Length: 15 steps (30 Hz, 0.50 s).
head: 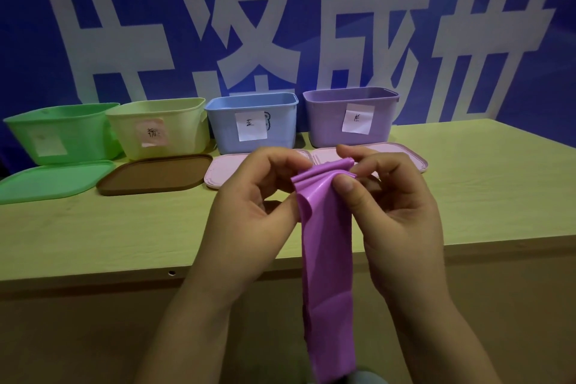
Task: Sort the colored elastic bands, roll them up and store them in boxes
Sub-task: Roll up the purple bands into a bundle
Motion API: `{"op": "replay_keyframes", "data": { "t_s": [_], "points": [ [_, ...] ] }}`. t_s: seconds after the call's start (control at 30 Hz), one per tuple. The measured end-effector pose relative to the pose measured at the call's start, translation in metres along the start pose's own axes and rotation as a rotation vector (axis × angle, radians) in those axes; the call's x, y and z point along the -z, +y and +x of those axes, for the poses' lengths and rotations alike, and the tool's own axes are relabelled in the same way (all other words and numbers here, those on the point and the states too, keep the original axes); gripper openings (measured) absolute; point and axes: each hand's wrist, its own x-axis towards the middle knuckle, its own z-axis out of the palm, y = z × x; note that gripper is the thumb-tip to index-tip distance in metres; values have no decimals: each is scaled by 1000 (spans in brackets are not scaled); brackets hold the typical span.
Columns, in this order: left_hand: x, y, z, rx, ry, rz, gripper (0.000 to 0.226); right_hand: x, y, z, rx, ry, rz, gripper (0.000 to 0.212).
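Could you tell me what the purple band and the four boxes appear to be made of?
Purple band: thin latex or rubber sheet, seemingly; smooth, faintly glossy, folding in soft ripples where both hands pinch it. Boxes: likely moulded plastic; slightly translucent pastel walls with rolled rims.

We count four open plastic boxes: one green box (59, 131), one pale yellow box (162, 128), one light blue box (252, 125), one purple box (352, 117). Four flat lids: one green lid (53, 181), one brown lid (156, 173), two pink lids (224, 170) (405, 156). Four paper labels, one per box. One purple elastic band (327, 243). Two hands (249, 206) (402, 212).
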Motion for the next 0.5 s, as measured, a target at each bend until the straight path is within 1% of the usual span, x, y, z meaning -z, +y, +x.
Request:
{"op": "replay_keyframes", "data": {
  "t_s": [0.13, 0.27, 0.5],
  "points": [
    [0, -3, 0, -41, -6, -12, 34, -2, 0, -1, 9, 23, 9, 10],
    [0, -3, -2, -89, -33, -21, 26, -2, 0, -2, 34, 37, 1, 8],
    [1, -4, -6, -115, -23, 17, 27, -2, 0, -4, 52, 46, -16, 9]
  ]
}}
